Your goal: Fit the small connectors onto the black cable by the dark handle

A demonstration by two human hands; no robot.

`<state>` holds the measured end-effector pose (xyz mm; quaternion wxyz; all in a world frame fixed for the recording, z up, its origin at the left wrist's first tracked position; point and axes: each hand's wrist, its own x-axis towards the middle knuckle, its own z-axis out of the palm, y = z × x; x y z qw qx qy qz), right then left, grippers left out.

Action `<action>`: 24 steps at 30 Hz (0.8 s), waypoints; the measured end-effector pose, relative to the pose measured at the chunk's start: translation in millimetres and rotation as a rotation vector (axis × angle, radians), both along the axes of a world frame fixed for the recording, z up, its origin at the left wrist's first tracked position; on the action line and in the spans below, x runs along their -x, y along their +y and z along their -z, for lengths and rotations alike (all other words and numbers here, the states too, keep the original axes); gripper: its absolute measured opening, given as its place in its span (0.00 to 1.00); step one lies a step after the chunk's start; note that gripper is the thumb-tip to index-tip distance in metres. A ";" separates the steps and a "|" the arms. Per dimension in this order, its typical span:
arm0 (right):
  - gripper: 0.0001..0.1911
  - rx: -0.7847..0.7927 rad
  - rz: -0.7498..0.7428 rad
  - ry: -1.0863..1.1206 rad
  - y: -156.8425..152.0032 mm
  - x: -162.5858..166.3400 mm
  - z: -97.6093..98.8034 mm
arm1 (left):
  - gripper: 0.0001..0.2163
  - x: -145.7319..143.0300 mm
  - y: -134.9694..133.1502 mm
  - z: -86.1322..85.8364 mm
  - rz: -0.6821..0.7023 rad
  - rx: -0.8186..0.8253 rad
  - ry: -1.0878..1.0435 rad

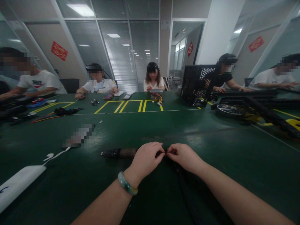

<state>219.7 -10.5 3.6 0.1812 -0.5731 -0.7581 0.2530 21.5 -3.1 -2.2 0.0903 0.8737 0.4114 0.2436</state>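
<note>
My left hand (148, 157) and my right hand (185, 156) meet in front of me, low over the green table. Both are closed in a pinch, thumb and fingertips pressed together, nearly touching each other. What sits between the fingertips is dark and too small to make out. A dark cylindrical tool with a brown body and narrow metal tip, like an inline electric screwdriver (120, 153), lies left of my left hand, its right end hidden behind that hand. From below my right hand a long black strip (181, 184) runs toward me.
A white power bank (21, 184) with a cable (57, 154) lies at left, joined toward a blurred-out device (79, 135). Wires (63, 112) lie farther left. A black computer case (195, 86) stands at the back right, near black frame parts (264, 106). Several people sit around the table.
</note>
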 end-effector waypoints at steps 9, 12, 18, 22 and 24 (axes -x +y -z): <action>0.07 -0.045 -0.028 -0.001 1.2 0.0 3.5 | 0.03 -2.1 -0.2 1.6 -0.017 0.009 -0.029; 0.08 -0.055 -0.028 -0.010 1.7 -0.4 3.9 | 0.06 -2.3 -0.4 1.5 -0.022 -0.001 -0.019; 0.08 -0.033 -0.023 0.006 0.5 0.2 1.2 | 0.05 -2.8 -0.6 1.6 0.017 -0.010 0.013; 0.08 -0.013 -0.015 0.000 0.6 0.7 -0.2 | 0.09 -2.2 -1.2 1.0 0.015 -0.019 0.017; 0.08 -0.010 -0.011 0.004 0.4 0.5 -0.1 | 0.08 -1.6 -1.5 0.7 -0.006 -0.017 0.021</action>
